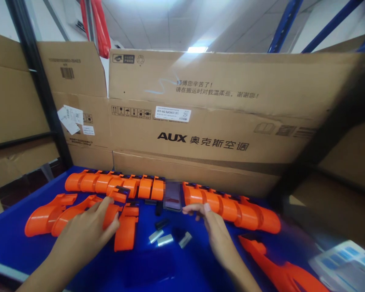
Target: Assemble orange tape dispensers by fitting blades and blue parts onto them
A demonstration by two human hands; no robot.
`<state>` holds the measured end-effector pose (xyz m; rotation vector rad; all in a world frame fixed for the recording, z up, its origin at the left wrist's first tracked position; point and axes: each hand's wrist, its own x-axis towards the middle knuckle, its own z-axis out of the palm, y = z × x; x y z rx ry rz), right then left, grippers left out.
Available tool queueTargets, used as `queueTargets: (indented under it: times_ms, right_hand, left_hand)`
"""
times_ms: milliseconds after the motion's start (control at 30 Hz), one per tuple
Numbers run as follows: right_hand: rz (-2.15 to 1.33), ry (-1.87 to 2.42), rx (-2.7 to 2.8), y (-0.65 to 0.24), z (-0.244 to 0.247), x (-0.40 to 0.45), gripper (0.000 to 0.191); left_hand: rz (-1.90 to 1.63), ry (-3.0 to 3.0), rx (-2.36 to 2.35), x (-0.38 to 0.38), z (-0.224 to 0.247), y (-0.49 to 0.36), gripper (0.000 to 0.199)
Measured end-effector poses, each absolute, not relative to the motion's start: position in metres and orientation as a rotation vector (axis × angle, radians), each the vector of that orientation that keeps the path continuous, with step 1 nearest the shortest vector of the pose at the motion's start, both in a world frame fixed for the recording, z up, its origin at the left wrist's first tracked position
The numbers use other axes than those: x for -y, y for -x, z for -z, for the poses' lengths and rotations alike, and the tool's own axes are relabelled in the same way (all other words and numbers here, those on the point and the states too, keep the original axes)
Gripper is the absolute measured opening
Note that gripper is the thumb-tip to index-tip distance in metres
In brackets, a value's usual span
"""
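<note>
On the left, my left hand (88,225) has its fingers and thumb around a curved orange plastic part (111,215) topped with a dark clip (121,190). The fingers partly cover this part. Another orange part with a dark top (125,233) lies just right of that hand. My right hand (211,221) is over the blue surface, fingers bent and apart, with nothing visible in them. Close to its fingertips lies a dark phone (172,196). Between the hands are small silver metal pieces (165,240) and a small black piece (162,224).
Several orange parts stand in a left row (100,182) and a right row (231,207) along the back of the blue table (152,267). Behind rises a cardboard wall (200,121). A larger orange piece (280,267) and a blue-white item (346,259) lie front right.
</note>
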<state>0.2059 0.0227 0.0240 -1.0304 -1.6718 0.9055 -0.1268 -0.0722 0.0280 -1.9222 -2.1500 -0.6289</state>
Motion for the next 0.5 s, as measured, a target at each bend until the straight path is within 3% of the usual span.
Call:
queueTargets:
  times_ms: [200,367,500]
  right_hand:
    - [-0.901,0.975,1.711,-0.204,-0.026,-0.018,0.063]
    - [-0.835,0.872,2.136,-0.193,-0.031,-0.003,0.033]
    - [-0.74,0.833,2.419,-0.18,-0.029,0.008,0.052]
  left_hand:
    - [0.463,2.039,2.191,0.071,-0.023,0.118,0.05]
    - [0.502,2.036,2.232,0.069,-0.018,0.116,0.047]
    - [0.5,2.004,2.257,0.074,-0.023,0.113,0.043]
